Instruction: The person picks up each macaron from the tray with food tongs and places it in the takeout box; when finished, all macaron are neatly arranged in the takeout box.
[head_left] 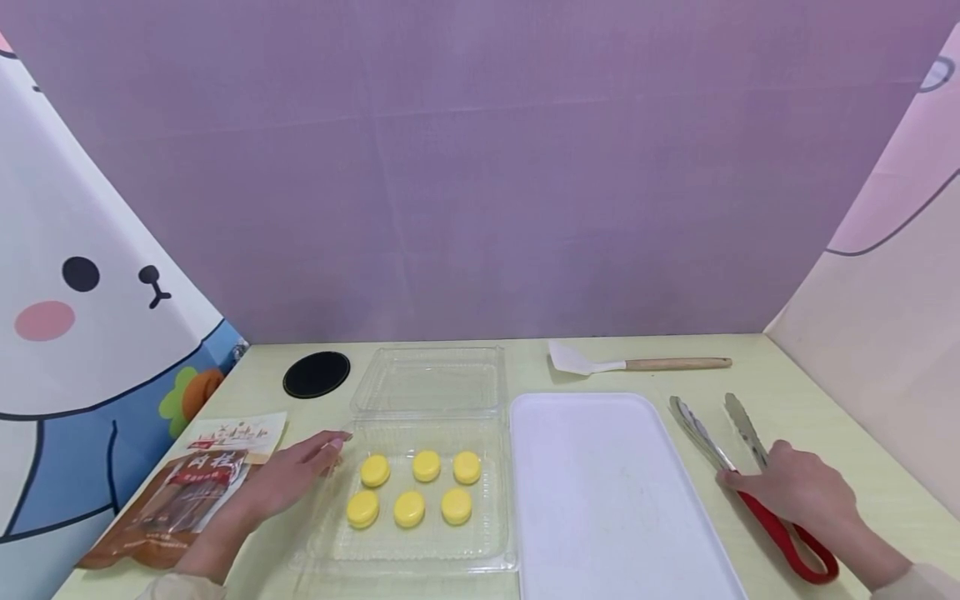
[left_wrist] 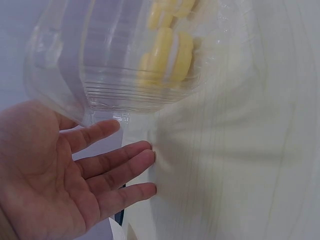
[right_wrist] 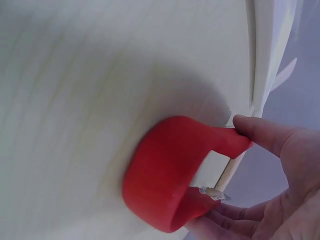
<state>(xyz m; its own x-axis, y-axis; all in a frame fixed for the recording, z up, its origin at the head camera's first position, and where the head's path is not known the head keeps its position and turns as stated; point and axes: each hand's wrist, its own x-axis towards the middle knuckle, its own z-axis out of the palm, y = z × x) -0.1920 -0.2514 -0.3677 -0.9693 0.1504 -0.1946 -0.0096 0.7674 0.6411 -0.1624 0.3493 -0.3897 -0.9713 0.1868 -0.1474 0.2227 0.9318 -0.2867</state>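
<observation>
In the head view my left hand [head_left: 292, 477] is at the left side of a clear plastic clamshell box [head_left: 427, 546], whose lid is folded back. Several yellow macarons [head_left: 409, 508] lie inside in two rows. The left wrist view has that hand [left_wrist: 65, 175] with its fingers extended, thumb right at the box wall [left_wrist: 115, 100] and other fingertips down at the tabletop. Over on the right, my right hand [head_left: 802, 492] grips metal tongs [head_left: 780, 537] with red handles. Thumb and fingers lie on opposite handles [right_wrist: 160, 170] in the right wrist view, and the tong tips are spread.
A white tray [head_left: 615, 492] lies between the box and the tongs. Behind it is a spatula [head_left: 675, 364] with a wooden handle. A black round disc [head_left: 317, 375] sits at the back left, and brown and white food packets [head_left: 180, 500] lie beside my left forearm.
</observation>
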